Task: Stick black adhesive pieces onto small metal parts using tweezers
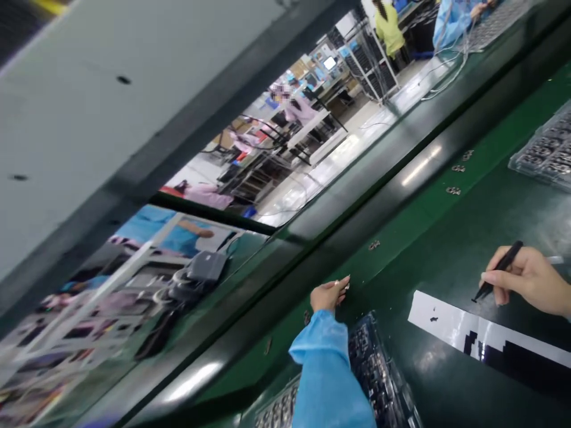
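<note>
My right hand (530, 279) grips a slim black pen-like tool (502, 270), its thin tip pointing down just above a white strip (446, 318). Black pieces (513, 359) sit on that strip, most of them along its lower edge. Over the green mat's back part, my left hand (329, 294) is closed with thumb and fingertips together; what they pinch, if anything, is too small to make out. Below it, a clear tray (379, 368) of dark parts lies partly behind my blue sleeve (332, 374). Small metal parts (453, 191) are scattered along the green strip beyond.
Another parts tray (542, 145) stands at the right edge, and a further one (279, 410) at the bottom. A dark metal rail (357, 205) runs diagonally behind the work surface. Overhead hangs a grey panel (111, 119). Co-workers sit across the way.
</note>
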Tool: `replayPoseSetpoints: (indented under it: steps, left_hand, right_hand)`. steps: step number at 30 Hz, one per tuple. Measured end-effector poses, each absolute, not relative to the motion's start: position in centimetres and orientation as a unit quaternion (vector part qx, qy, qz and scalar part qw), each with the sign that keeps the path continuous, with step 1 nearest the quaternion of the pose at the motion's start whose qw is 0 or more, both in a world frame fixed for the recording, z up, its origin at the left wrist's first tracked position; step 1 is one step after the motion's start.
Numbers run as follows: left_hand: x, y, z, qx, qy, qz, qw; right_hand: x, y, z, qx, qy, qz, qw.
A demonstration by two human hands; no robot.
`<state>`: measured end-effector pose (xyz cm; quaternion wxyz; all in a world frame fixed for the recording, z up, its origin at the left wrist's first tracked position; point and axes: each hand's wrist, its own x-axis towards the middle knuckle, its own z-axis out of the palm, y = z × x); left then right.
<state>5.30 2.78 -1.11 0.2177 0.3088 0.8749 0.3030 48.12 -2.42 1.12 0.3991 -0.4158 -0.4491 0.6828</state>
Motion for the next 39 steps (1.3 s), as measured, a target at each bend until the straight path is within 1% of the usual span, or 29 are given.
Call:
replayPoseSetpoints:
  steps: [3,5,7,9,12,14,15,17,20,24,28,34,37,39]
  left_hand:
    - [7.0,2.4,0.9,0.310,0.849,0.368,0.217]
    - [9.4,1.5,2.4,0.323,0.817,0.415,0.238]
    - [12.8,-0.3,3.9,0.333,0.761,0.471,0.296]
    - [16.9,-3.0,5.0,0.331,0.729,0.486,0.349]
    - [23.1,-7.2,5.0,0.304,0.718,0.466,0.419]
    - [26.4,-9.0,4.0,0.267,0.696,0.458,0.485]
    - [27.6,-9.6,3.3,0.247,0.680,0.455,0.519]
    - [29.4,-10.2,2.1,0.216,0.643,0.445,0.585]
    - [30.8,-10.3,0.9,0.189,0.589,0.427,0.659]
    - [31.4,-10.1,0.3,0.150,0.553,0.447,0.687]
    - [31.5,-10.0,0.2,0.158,0.548,0.459,0.681]
    - [31.4,-10.0,-0.3,0.182,0.555,0.472,0.660]
    - [31.4,-10.1,-0.6,0.195,0.561,0.486,0.641]
    - [31.5,-10.2,-0.8,0.210,0.571,0.488,0.626]
  right_hand:
    - [47.9,-1.9,1.5,-0.422,-0.433,0.674,0.425]
    - [47.8,-1.6,1.5,-0.417,-0.428,0.671,0.440]
    - [47.7,-1.5,1.4,-0.414,-0.433,0.660,0.453]
    - [47.5,-1.9,1.2,-0.417,-0.470,0.620,0.470]
    - [47.4,-3.1,0.7,-0.383,-0.598,0.463,0.530]
    - [47.5,-3.9,0.3,-0.312,-0.687,0.335,0.564]
    - [47.6,-4.1,0.2,-0.273,-0.725,0.279,0.567]
    - [47.8,-4.4,0.1,-0.202,-0.790,0.190,0.546]
    - [48.0,-4.5,0.3,-0.127,-0.858,0.104,0.487]
    - [47.8,-4.8,0.3,-0.092,-0.887,0.043,0.451]
    - [47.5,-5.2,-0.1,-0.089,-0.893,0.022,0.440]
    - [47.5,-5.2,-0.7,-0.090,-0.902,0.040,0.421]
    - [47.4,-5.2,-0.8,-0.095,-0.889,0.087,0.439]
    - [47.1,-5.4,-0.7,-0.139,-0.847,0.170,0.483]
